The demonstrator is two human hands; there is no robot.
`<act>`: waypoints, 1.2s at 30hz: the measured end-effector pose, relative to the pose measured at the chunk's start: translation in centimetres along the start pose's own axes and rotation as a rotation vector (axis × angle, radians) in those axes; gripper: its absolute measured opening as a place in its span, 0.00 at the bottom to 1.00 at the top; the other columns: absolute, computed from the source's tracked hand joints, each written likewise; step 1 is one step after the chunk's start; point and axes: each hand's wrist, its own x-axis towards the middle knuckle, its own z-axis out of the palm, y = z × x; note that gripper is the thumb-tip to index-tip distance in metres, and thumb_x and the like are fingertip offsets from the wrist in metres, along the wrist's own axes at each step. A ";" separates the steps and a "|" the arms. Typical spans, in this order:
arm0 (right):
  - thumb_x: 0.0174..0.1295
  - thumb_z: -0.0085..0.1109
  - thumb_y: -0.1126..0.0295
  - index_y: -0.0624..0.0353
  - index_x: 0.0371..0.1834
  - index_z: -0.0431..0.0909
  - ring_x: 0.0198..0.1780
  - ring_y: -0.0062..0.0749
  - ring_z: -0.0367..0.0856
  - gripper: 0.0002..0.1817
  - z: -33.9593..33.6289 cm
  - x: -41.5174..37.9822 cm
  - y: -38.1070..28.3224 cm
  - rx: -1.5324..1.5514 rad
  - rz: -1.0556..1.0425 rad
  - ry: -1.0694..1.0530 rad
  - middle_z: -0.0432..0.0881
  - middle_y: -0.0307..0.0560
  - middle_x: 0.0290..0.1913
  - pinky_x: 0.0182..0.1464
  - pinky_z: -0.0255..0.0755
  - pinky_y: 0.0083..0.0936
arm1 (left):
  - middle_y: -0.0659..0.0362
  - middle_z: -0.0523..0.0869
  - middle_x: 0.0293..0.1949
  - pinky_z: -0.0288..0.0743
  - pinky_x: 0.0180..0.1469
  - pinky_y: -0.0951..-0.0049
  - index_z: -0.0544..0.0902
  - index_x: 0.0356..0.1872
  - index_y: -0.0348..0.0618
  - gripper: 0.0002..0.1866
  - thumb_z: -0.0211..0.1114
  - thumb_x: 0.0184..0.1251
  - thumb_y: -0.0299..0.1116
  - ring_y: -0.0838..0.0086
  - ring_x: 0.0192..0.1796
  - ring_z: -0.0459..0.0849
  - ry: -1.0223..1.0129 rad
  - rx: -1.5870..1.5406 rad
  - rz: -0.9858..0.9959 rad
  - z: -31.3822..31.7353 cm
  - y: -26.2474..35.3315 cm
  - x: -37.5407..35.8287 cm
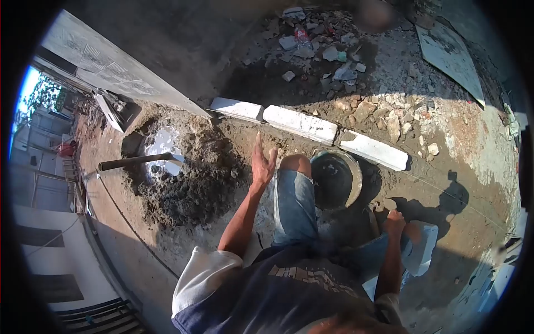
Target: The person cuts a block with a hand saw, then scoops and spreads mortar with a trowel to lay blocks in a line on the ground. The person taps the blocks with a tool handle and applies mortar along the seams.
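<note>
My left hand (262,161) is raised beside my bent knee with its fingers stretched out, holding nothing. Closed low on the right, my right hand (395,220) grips what looks like a trowel (385,204); its pale blade shows just beyond the fingers, and the handle is mostly hidden. Between my hands stands a round bucket (356,186) with a dark, wet-looking inside. Beyond it three white blocks (300,123) lie end to end in a row. Left of my left hand is a heap of wet grey mortar (192,192).
A long-handled tool (136,161) rests across the mortar heap, over a whitish puddle. A taut string (461,200) runs right from the blocks. Another white block (424,250) lies by my right leg. Rubble (328,53) covers the far ground, and a grey wall panel (122,67) stands left.
</note>
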 end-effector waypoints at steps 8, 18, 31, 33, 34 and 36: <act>0.59 0.57 0.69 0.59 0.31 0.81 0.39 0.55 0.88 0.06 0.1 -0.4 0.2 -0.013 0.014 -0.025 0.85 0.57 0.35 0.41 0.83 0.47 | 0.48 0.89 0.41 0.76 0.47 0.48 0.56 0.80 0.54 0.43 0.67 0.66 0.45 0.52 0.44 0.87 0.261 0.890 -0.014 -21.6 -3.5 19.4; 0.66 0.52 0.69 0.58 0.40 0.82 0.44 0.58 0.87 0.09 -2.8 0.0 -2.5 -0.077 0.112 -0.270 0.86 0.59 0.41 0.46 0.82 0.51 | 0.49 0.87 0.56 0.77 0.55 0.46 0.46 0.80 0.83 0.43 0.60 0.68 0.48 0.50 0.57 0.86 0.219 1.220 -0.207 -39.9 -1.5 36.5; 0.64 0.57 0.69 0.58 0.41 0.81 0.49 0.56 0.85 0.07 -1.7 1.2 -2.8 -0.149 0.160 -0.335 0.85 0.56 0.43 0.51 0.80 0.49 | 0.46 0.89 0.46 0.79 0.48 0.54 0.45 0.82 0.69 0.51 0.67 0.62 0.52 0.57 0.46 0.89 -0.545 0.865 -0.483 -15.2 -27.9 21.3; 0.64 0.57 0.69 0.58 0.41 0.81 0.49 0.56 0.85 0.07 -2.3 1.2 -3.0 -0.150 0.138 -0.345 0.85 0.56 0.43 0.52 0.80 0.48 | 0.45 0.84 0.57 0.76 0.59 0.51 0.47 0.82 0.65 0.50 0.66 0.61 0.49 0.50 0.58 0.83 -0.559 0.834 -0.558 -14.2 -26.3 19.7; 0.64 0.57 0.70 0.58 0.41 0.81 0.50 0.56 0.85 0.07 -2.7 1.3 -3.1 -0.152 0.135 -0.345 0.85 0.56 0.43 0.52 0.80 0.48 | 0.44 0.82 0.62 0.74 0.64 0.49 0.48 0.82 0.64 0.49 0.65 0.61 0.47 0.47 0.65 0.80 -0.565 0.815 -0.592 -13.7 -25.2 19.2; 0.64 0.57 0.70 0.58 0.41 0.81 0.50 0.55 0.85 0.07 -3.3 2.1 -4.0 -0.153 0.119 -0.362 0.85 0.56 0.43 0.52 0.80 0.47 | 0.44 0.84 0.57 0.77 0.57 0.54 0.49 0.82 0.61 0.48 0.65 0.64 0.48 0.53 0.56 0.83 -0.499 0.621 -0.530 -13.1 -23.4 18.7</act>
